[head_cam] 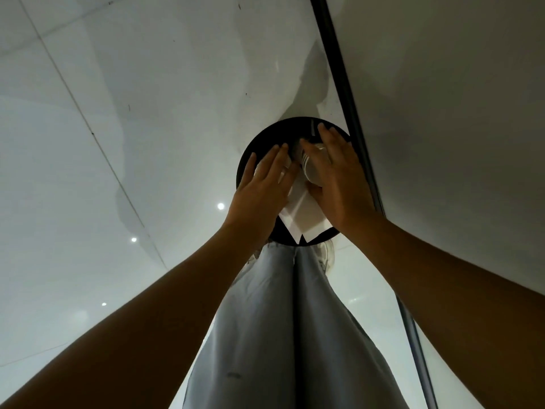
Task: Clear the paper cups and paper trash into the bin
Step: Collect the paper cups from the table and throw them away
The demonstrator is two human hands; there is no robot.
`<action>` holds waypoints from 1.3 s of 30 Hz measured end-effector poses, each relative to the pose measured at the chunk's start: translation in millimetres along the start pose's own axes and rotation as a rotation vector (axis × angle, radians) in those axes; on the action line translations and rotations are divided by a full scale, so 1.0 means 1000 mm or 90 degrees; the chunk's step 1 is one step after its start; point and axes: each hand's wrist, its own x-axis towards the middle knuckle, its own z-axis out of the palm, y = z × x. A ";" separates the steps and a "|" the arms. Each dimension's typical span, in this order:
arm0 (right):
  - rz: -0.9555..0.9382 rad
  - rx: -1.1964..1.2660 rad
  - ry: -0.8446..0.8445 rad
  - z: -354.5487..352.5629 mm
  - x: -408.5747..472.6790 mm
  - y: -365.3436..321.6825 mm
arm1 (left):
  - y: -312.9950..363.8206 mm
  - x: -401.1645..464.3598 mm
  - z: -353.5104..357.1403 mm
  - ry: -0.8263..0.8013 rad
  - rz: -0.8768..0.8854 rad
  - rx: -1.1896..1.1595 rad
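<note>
bin (250,160): set on the floor (118,143), directly ahead of the legs (289,320), close against the wall strip (348,93) on the right
left hand (259,190): held over the bin's left half, fingers extended
right hand (336,178): held over the bin's right half, laid on the cups
paper cups (309,169): lying on their sides between the two hands, above the bin opening
paper sheet (303,214): beneath the cups, between the hands, near edge reaching the bin's near rim
shoe (327,255): just behind the near rim, right of the legs

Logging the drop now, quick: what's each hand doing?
Left hand: open, fingers straight over the paper.
Right hand: open against the paper cups.
</note>
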 end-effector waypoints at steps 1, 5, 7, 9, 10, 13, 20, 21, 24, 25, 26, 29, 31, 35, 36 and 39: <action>-0.009 -0.015 0.016 0.004 0.002 0.002 | -0.001 0.004 0.004 0.002 0.002 0.006; -0.026 -0.085 0.041 0.017 0.003 0.007 | -0.001 0.014 0.017 0.021 -0.009 0.026; -0.022 -0.093 0.027 0.016 0.004 0.006 | -0.002 0.016 0.018 0.029 -0.012 0.036; -0.014 -0.070 -0.001 0.011 0.003 0.003 | -0.004 0.013 0.015 0.027 -0.013 0.027; -0.006 -0.059 -0.016 0.006 0.001 0.000 | -0.005 0.008 0.011 0.028 -0.021 0.014; 0.018 -0.052 -0.045 -0.025 -0.009 -0.020 | -0.003 -0.017 -0.023 0.002 -0.086 -0.022; -0.043 -0.065 -0.139 -0.143 -0.057 -0.116 | 0.002 -0.121 -0.161 -0.103 -0.268 -0.137; -0.065 -0.071 -0.140 -0.163 -0.065 -0.135 | 0.004 -0.138 -0.182 -0.109 -0.292 -0.152; -0.176 -0.109 -0.109 -0.214 -0.089 -0.192 | 0.005 -0.192 -0.239 -0.092 -0.380 -0.187; -0.198 -0.134 -0.128 -0.230 -0.098 -0.213 | 0.006 -0.211 -0.257 -0.074 -0.404 -0.191; -0.210 -0.153 -0.153 -0.244 -0.108 -0.234 | 0.008 -0.231 -0.274 -0.060 -0.430 -0.198; -0.255 -0.184 -0.174 -0.273 -0.140 -0.296 | 0.014 -0.299 -0.320 -0.015 -0.533 -0.236; -0.315 -0.206 -0.201 -0.283 -0.168 -0.342 | 0.020 -0.349 -0.344 0.020 -0.611 -0.273; -0.441 -0.262 -0.240 -0.283 -0.230 -0.441 | 0.024 -0.457 -0.369 0.084 -0.761 -0.333; -0.472 -0.270 -0.249 -0.279 -0.247 -0.467 | 0.023 -0.486 -0.371 0.098 -0.795 -0.342; -0.566 -0.292 -0.287 -0.259 -0.300 -0.545 | 0.017 -0.578 -0.370 0.141 -0.888 -0.367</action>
